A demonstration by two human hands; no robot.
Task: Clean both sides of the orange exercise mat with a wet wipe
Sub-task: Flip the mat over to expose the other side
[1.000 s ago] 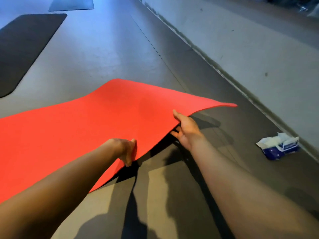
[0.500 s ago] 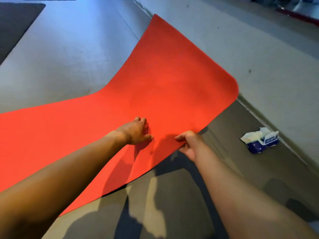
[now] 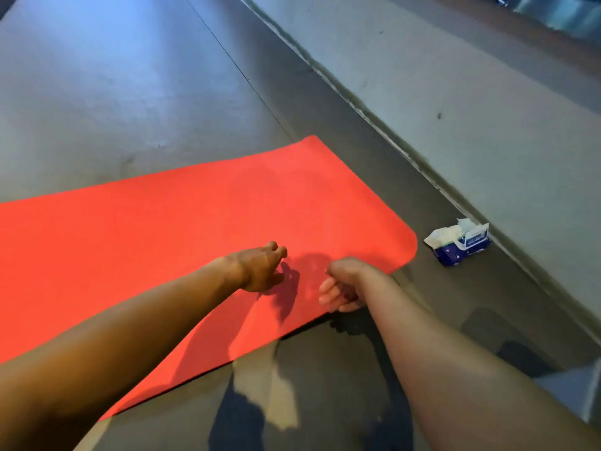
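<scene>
Nearest to us, our two bare forearms reach out over the orange exercise mat (image 3: 162, 229), which lies flat on the dark floor (image 3: 169, 92) and spreads under both grips, away to the left of them and beyond them. Our left grip (image 3: 260, 270) hangs just over the mat with its fingers loosely curled, holding nothing; we cannot tell if it touches the surface. Our right grip (image 3: 341, 284), just beside it at the mat's near edge, is likewise slack and holds nothing. Farther out, right of the right grip and off the mat's rounded corner, a pack of wet wipes (image 3: 458, 244) lies on the floor near the foot of the grey wall (image 3: 471, 109).
</scene>
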